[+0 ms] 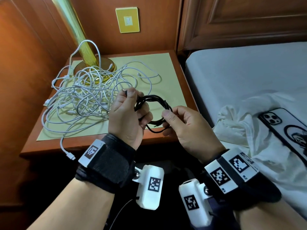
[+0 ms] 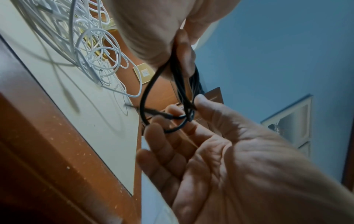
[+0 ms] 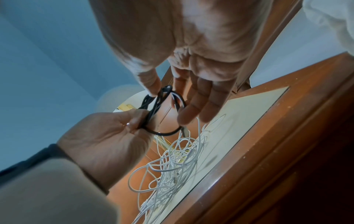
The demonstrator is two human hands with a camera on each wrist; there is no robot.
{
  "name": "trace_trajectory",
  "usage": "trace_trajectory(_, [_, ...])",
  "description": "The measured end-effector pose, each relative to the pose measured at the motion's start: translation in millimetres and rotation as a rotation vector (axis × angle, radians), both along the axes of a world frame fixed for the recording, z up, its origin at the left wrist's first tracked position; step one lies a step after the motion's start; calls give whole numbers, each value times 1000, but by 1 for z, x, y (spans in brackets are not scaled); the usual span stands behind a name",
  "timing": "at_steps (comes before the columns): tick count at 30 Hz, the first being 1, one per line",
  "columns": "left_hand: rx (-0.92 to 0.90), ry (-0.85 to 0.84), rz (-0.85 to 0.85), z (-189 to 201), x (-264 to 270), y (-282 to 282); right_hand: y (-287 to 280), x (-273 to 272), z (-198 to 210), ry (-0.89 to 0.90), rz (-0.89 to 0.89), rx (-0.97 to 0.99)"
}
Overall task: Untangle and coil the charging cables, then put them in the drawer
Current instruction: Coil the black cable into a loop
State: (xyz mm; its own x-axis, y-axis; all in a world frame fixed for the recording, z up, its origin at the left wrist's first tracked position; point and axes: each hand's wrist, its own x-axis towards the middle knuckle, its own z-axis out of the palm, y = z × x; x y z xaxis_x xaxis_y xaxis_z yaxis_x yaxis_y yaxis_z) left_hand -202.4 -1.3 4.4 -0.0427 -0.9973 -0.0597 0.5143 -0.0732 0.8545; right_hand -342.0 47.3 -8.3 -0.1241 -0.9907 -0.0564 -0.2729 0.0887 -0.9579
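While the black cable (image 1: 153, 107) is held as a small coil above the front edge of the nightstand (image 1: 181, 70), its loops are gripped on one side by the left hand (image 1: 127, 117), whose thumb and fingers are curled round the bundle. On the other side the coil is pinched between thumb and forefinger of the right hand (image 1: 184, 128); the remaining fingers (image 3: 203, 97) are spread loosely, as is shown in the right wrist view. A loose tail of the cable (image 2: 145, 97) hangs in a wider loop below the bundle.

The step in hand is judged to be the finishing of this coil. It is best done if the loops are kept clamped by the left hand while the tail is wound round or tucked through by the right, so that nothing springs open. The tension should be kept gentle, and the plug end left free of sharp bends.

The white cables (image 1: 89, 97) lie tangled on the nightstand around the lamp base (image 1: 94, 67), one end trailing over the front edge (image 1: 69, 155); how many there are cannot be counted. The drawer is not seen in any view. Whether the black coil is already secured cannot be told, since the crossing is covered by the fingers. A phone (image 1: 285, 130) on the bed is partly cut off at the right.
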Motion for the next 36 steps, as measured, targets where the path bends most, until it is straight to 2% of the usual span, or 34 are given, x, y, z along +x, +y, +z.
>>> trace_trajectory(5, [-12, -20, -1, -4, -8, 2, 1, -4, 2, -31, -89, -81])
trace_trajectory(9, [-55, -128, 11, -9, -9, 2, 2, -5, 2, -54, -151, -110])
trace_trajectory(15, [-107, -236, 45, -11, -6, 3, 1, -1, 0, 17, -189, -113])
trace_trajectory(19, [-57, -274, 38, -15, -4, 1, 0, 3, -2, 19, -200, -134])
trace_trajectory(23, [-5, -223, 1, -13, -3, -1, -1, 4, -3, -10, -225, -163])
trace_trajectory(29, [-5, -141, -23, -10, -3, 0, -2, -2, -5, 153, -151, -87])
trace_trajectory(36, [2, -59, -69, -5, -13, 7, -7, -4, -9, 153, -293, -99])
